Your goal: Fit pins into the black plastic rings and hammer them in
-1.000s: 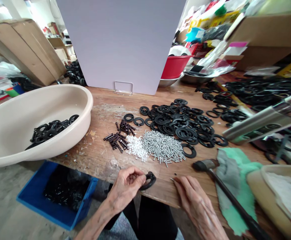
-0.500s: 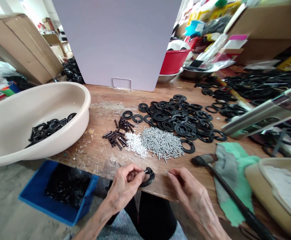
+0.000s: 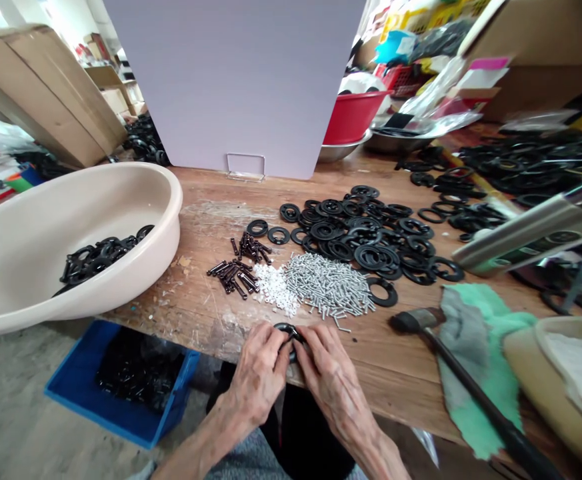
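Grasps a black ring (image 3: 284, 327) with left hand (image 3: 259, 363) and right hand (image 3: 329, 368) at the table's (image 3: 201, 223) near edge, hiding much of it. Shows a beige tub (image 3: 533, 367) cut off at right.

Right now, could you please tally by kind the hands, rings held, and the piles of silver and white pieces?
Hands (left hand, right hand): 2
Held black ring: 1
Silver pile: 1
White pile: 1
Total: 5
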`<action>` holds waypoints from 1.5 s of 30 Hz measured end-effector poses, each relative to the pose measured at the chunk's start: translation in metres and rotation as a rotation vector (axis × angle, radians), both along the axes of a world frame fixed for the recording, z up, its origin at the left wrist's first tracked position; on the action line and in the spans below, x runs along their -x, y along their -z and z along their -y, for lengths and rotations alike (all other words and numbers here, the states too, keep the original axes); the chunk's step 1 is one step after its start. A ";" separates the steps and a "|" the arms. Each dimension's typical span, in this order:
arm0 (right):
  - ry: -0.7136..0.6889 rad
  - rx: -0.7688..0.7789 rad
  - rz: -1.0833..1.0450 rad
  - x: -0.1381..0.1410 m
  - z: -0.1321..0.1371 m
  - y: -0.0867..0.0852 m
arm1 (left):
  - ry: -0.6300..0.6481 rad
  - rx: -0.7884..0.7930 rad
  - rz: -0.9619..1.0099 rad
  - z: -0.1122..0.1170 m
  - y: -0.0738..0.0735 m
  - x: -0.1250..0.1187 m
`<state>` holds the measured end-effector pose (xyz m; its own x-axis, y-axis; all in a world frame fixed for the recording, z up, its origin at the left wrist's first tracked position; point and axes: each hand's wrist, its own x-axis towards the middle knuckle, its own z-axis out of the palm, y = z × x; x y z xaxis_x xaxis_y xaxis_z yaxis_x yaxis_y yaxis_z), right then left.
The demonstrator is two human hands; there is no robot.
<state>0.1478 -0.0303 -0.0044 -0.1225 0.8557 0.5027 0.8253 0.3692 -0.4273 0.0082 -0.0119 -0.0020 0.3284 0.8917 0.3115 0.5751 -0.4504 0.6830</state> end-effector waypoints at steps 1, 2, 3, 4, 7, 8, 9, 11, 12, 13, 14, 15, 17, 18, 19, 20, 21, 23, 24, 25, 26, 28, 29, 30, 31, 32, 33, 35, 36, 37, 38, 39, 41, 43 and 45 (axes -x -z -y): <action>0.007 -0.009 0.012 0.000 -0.001 0.001 | 0.002 -0.003 -0.013 0.000 -0.001 0.000; 0.010 -0.007 0.022 0.000 -0.002 0.001 | 0.006 -0.001 -0.030 -0.001 -0.003 0.000; 0.007 -0.001 0.032 -0.001 -0.003 0.000 | 0.012 0.005 -0.052 -0.002 -0.005 0.000; -0.001 0.004 0.041 -0.003 -0.004 -0.001 | 0.019 0.015 -0.079 -0.003 -0.008 0.000; -0.025 0.007 0.077 -0.005 -0.006 -0.005 | 0.047 0.039 -0.160 -0.007 -0.016 -0.001; -0.027 -0.003 0.089 -0.004 -0.006 -0.006 | 0.052 0.039 -0.176 -0.008 -0.018 -0.001; -0.023 -0.009 0.101 -0.003 -0.007 -0.006 | 0.058 0.040 -0.188 -0.009 -0.019 -0.001; -0.009 -0.011 0.126 -0.001 -0.007 -0.006 | 0.075 0.046 -0.197 -0.010 -0.020 -0.002; -0.008 -0.010 0.138 0.000 -0.006 -0.005 | 0.083 0.050 -0.195 -0.011 -0.020 -0.002; -0.007 -0.015 0.142 -0.001 -0.005 -0.005 | 0.088 0.054 -0.190 -0.011 -0.021 -0.002; -0.004 -0.022 0.141 -0.002 -0.004 -0.004 | 0.088 0.057 -0.179 -0.011 -0.021 -0.002; 0.007 -0.031 0.135 -0.006 -0.001 -0.003 | 0.079 0.060 -0.156 -0.010 -0.022 -0.001; 0.048 -0.047 0.107 -0.018 0.003 -0.003 | 0.055 0.084 -0.082 -0.010 -0.025 0.004; 0.086 -0.046 0.096 -0.027 0.005 -0.003 | 0.046 0.111 -0.038 -0.010 -0.027 0.007; 0.124 -0.029 0.092 -0.037 0.007 -0.003 | 0.041 0.147 0.007 -0.010 -0.030 0.011; 0.149 -0.002 0.094 -0.047 0.009 -0.002 | 0.041 0.192 0.047 -0.011 -0.033 0.015; 0.157 0.031 0.094 -0.057 0.010 -0.001 | 0.046 0.243 0.081 -0.011 -0.036 0.018; 0.128 0.084 0.104 -0.072 0.011 0.002 | 0.057 0.341 0.153 -0.013 -0.039 0.024; 0.093 0.078 0.118 -0.077 0.011 0.004 | 0.065 0.390 0.195 -0.014 -0.040 0.025; 0.058 0.049 0.132 -0.081 0.011 0.006 | 0.074 0.438 0.238 -0.015 -0.040 0.026; 0.038 0.016 0.146 -0.082 0.010 0.007 | 0.083 0.483 0.279 -0.015 -0.039 0.027; 0.037 -0.003 0.139 -0.082 0.007 0.008 | 0.098 0.567 0.344 -0.015 -0.038 0.027; 0.053 0.027 0.108 -0.081 0.006 0.006 | 0.101 0.598 0.362 -0.015 -0.037 0.027; 0.077 0.070 0.068 -0.079 0.005 0.003 | 0.103 0.616 0.375 -0.015 -0.036 0.027; 0.099 0.116 0.029 -0.076 0.004 -0.001 | 0.105 0.627 0.383 -0.014 -0.036 0.027; 0.114 0.147 0.000 -0.073 0.004 -0.007 | 0.106 0.632 0.386 -0.013 -0.036 0.027; 0.116 0.170 -0.023 -0.069 0.005 -0.014 | 0.105 0.633 0.384 -0.013 -0.036 0.027; 0.075 0.224 -0.080 -0.058 0.008 -0.031 | 0.100 0.639 0.377 -0.012 -0.037 0.027; 0.036 0.261 -0.118 -0.052 0.010 -0.039 | 0.099 0.645 0.377 -0.011 -0.037 0.027; 0.000 0.296 -0.167 -0.046 0.011 -0.046 | 0.099 0.649 0.377 -0.011 -0.037 0.027; -0.035 0.330 -0.214 -0.040 0.012 -0.052 | 0.101 0.650 0.376 -0.011 -0.038 0.026; -0.062 0.355 -0.254 -0.034 0.013 -0.057 | 0.104 0.644 0.373 -0.011 -0.038 0.026; -0.092 0.372 -0.297 -0.026 0.013 -0.060 | 0.115 0.605 0.351 -0.010 -0.039 0.025; -0.106 0.370 -0.310 -0.021 0.012 -0.060 | 0.121 0.548 0.307 -0.009 -0.042 0.025; -0.115 0.362 -0.296 -0.019 0.010 -0.060 | 0.118 0.497 0.254 -0.007 -0.045 0.025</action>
